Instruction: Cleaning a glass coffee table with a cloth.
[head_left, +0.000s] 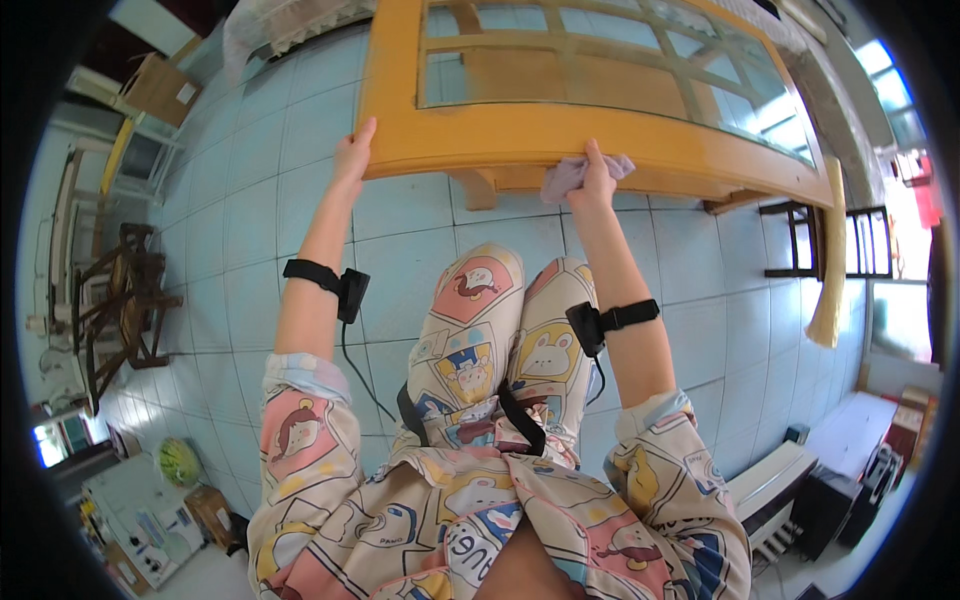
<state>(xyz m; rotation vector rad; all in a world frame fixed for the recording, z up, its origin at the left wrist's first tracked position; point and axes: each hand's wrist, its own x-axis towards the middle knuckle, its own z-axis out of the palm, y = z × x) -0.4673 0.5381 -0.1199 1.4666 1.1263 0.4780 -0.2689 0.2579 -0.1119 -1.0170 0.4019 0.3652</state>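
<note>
A wooden coffee table (525, 139) with a glass top (600, 60) fills the upper part of the head view. My left hand (355, 155) grips the table's near left corner, thumb on top of the frame. Further right along the near edge, my right hand (595, 176) holds a light purple cloth (562, 178) against the edge, its thumb over the rim. The fingers under the edge are largely hidden on both hands. Below the tabletop, a wooden leg (478, 189) shows between the two hands.
Light blue tiles (405, 217) cover the floor. A dark wooden chair (795, 240) and a pale yellow roll (831, 262) are at the right. Dark wooden chairs (127, 300) stand at the left. A lace-edged cloth cover (300, 22) lies beyond the table, and a cardboard box (161, 90) is upper left.
</note>
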